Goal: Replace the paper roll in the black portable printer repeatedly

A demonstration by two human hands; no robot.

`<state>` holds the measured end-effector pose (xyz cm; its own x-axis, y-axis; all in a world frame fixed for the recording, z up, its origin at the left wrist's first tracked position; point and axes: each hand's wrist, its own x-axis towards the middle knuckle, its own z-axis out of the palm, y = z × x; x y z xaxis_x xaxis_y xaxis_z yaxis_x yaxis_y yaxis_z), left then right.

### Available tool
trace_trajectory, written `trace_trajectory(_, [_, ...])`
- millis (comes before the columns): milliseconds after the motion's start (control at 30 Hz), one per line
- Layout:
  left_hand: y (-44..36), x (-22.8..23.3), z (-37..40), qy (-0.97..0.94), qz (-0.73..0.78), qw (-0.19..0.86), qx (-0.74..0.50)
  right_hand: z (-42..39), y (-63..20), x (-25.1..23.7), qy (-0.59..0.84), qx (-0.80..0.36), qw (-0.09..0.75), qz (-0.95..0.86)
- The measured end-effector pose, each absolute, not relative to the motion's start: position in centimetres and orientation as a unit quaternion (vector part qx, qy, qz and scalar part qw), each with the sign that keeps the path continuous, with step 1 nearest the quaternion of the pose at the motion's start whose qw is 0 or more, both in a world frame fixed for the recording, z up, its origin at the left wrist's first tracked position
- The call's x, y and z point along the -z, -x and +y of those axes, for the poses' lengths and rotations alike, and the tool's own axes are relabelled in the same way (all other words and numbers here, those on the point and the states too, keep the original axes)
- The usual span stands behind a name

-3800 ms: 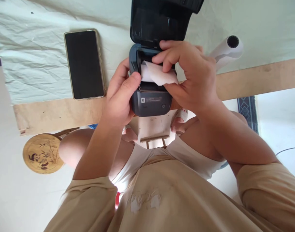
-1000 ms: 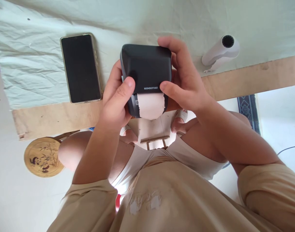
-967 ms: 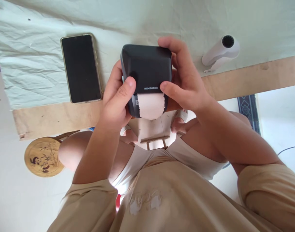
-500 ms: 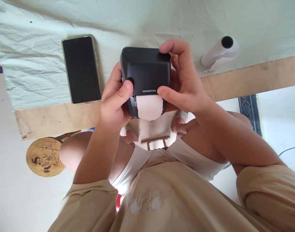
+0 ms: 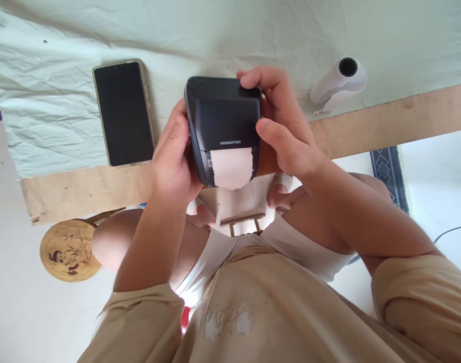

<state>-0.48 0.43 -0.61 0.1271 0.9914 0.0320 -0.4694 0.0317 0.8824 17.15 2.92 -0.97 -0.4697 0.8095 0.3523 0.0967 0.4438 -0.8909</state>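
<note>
Between my two hands is a black label printer [image 5: 225, 118] marked NIIMBOT, its lid down. A strip of pale label paper [image 5: 232, 168] with a torn edge sticks out of its near end. My left hand [image 5: 175, 156] grips the printer's left side, thumb along the edge and the other fingers hidden behind it. On the right side, my right hand [image 5: 287, 121] is closed on it, one finger over the far right corner and the thumb at the right edge. The printer is held up over the table's front edge.
A dark-screened phone [image 5: 124, 113] in a clear case lies on the pale green cloth [image 5: 215, 30] at left. At right lies a white paper roll [image 5: 329, 88] with a dark core. The wooden table edge [image 5: 389, 116] runs below. A round stool [image 5: 69, 249] stands at lower left.
Both thumbs have come off the front of the lid to the printer's sides. The printer has shifted very slightly left with the hands.
</note>
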Motion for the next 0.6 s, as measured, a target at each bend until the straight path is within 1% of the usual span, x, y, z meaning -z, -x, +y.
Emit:
trace_trajectory(100, [0.53,0.98,0.56,-0.404,0.344,0.615,-0.583,2.88,-17.17,0.86,0.295,-0.482,0.458,-0.686])
trace_trajectory(167, [0.55,1.18,0.59,-0.404,0.349,0.612,-0.583,2.77,-17.24,0.69,0.298,-0.472,0.458,-0.692])
trace_trajectory(300, [0.51,1.17,0.55,-0.392,0.357,0.609,-0.590,2.64,-17.49,0.35,0.304,-0.425,0.441,-0.730])
trace_trajectory(467, [0.58,0.66,0.55,-0.398,0.346,0.617,-0.585,2.87,-17.66,0.25,0.303,-0.389,0.393,-0.776])
trace_trajectory(600, [0.72,0.65,0.73,-0.392,0.320,0.626,-0.593,2.89,-17.57,0.18,0.290,-0.370,0.388,-0.793])
